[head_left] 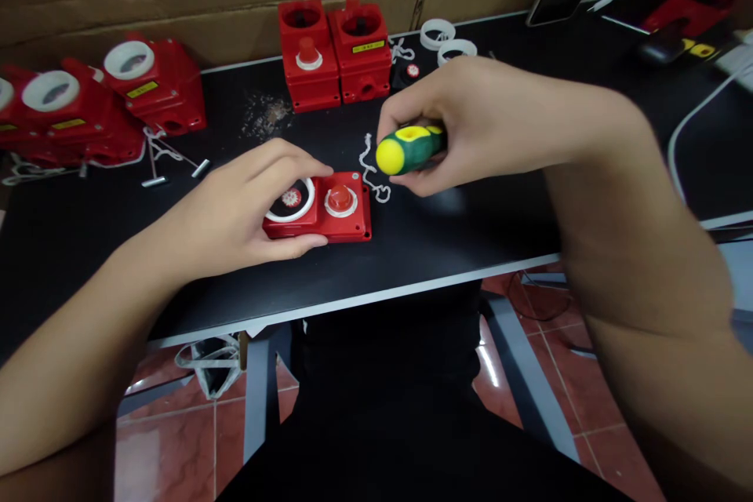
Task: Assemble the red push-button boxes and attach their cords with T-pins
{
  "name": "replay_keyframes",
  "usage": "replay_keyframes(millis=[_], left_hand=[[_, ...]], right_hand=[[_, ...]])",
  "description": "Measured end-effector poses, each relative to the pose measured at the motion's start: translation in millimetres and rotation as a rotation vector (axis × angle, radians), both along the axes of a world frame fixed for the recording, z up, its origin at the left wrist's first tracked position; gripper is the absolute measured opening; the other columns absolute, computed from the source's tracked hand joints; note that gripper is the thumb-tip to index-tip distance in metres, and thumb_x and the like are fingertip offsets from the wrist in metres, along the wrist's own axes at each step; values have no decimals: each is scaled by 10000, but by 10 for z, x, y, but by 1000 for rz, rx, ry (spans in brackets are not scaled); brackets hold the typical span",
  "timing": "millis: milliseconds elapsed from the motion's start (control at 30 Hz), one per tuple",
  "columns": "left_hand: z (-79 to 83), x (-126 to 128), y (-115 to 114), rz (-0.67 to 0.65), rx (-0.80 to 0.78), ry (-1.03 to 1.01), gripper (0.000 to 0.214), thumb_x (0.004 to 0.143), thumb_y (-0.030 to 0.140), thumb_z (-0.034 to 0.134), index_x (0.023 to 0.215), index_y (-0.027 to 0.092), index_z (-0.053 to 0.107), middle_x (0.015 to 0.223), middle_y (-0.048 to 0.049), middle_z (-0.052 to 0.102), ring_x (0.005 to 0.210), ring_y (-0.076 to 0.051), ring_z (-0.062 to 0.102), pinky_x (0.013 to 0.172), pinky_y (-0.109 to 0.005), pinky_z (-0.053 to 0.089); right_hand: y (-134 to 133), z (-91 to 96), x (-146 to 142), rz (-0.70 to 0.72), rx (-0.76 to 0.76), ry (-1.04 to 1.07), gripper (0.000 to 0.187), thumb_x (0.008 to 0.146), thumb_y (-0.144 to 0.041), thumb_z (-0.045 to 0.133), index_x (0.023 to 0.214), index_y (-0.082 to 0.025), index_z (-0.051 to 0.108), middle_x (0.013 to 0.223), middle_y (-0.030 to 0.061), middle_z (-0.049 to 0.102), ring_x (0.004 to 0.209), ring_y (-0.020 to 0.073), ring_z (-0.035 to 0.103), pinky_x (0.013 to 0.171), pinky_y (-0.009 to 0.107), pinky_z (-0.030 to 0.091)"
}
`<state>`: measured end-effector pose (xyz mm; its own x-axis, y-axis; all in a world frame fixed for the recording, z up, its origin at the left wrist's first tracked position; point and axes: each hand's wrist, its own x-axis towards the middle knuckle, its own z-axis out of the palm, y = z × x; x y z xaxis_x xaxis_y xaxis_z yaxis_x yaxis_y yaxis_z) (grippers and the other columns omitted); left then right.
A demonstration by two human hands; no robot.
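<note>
My left hand point(247, 204) grips a flat red cover plate point(332, 212) lying on the black table point(412, 251); the plate carries a white ring and a red push button point(340, 198). My right hand point(471, 121) is closed round a screwdriver with a green and yellow handle point(409, 149), held just right of and above the plate. The screwdriver's blade is hidden by my hand. A loose white cord point(373, 172) lies between the plate and the screwdriver.
Two red boxes point(335, 55) stand at the back centre, and several more red boxes with white rings point(88, 106) at the back left. Two white rings point(447, 43) lie behind my right hand. Cardboard lines the back. White cables point(694, 118) run at the right.
</note>
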<state>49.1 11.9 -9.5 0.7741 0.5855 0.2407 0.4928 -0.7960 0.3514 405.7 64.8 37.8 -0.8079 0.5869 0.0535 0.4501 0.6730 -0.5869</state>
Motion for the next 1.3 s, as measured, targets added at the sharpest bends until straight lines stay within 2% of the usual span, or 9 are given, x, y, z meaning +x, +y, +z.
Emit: replay_keyframes(millis=[133,267,567,667,800,967,1067,1167,1300], left_hand=[[4,-6,-8,-13,3,6,530,1296,691,703,1679,325,709,1605,-142,828,1433,-398,853,1263,-593,758],[4,-13,-17,-24,20,7,523,1311,706,673,1687,343,685,1588,-138,820,1414,-387,853,1239,-584,767],[-33,-19,6,-18,58,13,558,1311,747,670,1674,324,678,1559,-128,827,1385,-368,867,1219,-537,773],[-10,-18,6,5,17,27,562,1296,746,669,1663,322,693,1570,-131,827,1391,-377,855,1232,-580,771],[25,-7,4,58,-62,25,551,1234,730,724,1621,338,741,1596,-108,835,1419,-392,849,1269,-603,757],[21,1,12,63,-60,12,577,1226,766,743,1624,350,755,1576,-101,856,1396,-405,860,1260,-595,755],[17,1,21,51,-38,15,581,1242,789,724,1622,350,739,1563,-100,856,1392,-394,867,1257,-542,747],[21,1,17,60,-54,18,577,1242,796,716,1613,356,744,1563,-85,855,1395,-388,870,1273,-505,736],[16,-6,4,76,-43,5,537,1232,734,759,1617,359,759,1571,-69,859,1392,-382,877,1285,-487,734]], right_hand=[[-7,-106,-103,69,-82,77,112,950,-179,851,986,-246,770,892,-41,728,841,169,588,757,378,429],[-31,-144,-169,146,-137,125,140,942,-160,814,1035,-262,792,1006,-30,795,911,176,652,813,364,491],[-70,-281,-194,383,74,181,121,1162,-204,755,1168,-184,874,1140,23,781,989,171,721,915,322,539],[-131,-267,-197,383,145,167,130,1231,-207,766,1189,-170,883,1199,51,809,1012,180,730,933,323,548],[-237,-181,-214,392,201,105,129,1205,-101,758,1207,-161,872,1251,102,855,967,211,730,852,358,526],[-333,-174,-263,355,346,-63,271,1181,-62,681,1284,-225,871,1351,55,884,927,204,743,716,379,352],[-344,-180,-272,352,348,-55,317,1161,-68,697,1370,-243,859,1403,43,904,975,217,777,737,365,376],[-343,-122,-277,332,323,-51,298,1200,-86,657,1349,-244,859,1378,37,920,1028,231,804,775,354,425],[-337,-20,-318,253,338,-252,209,1186,-69,701,1170,-209,856,1192,54,896,941,233,754,744,403,396]])
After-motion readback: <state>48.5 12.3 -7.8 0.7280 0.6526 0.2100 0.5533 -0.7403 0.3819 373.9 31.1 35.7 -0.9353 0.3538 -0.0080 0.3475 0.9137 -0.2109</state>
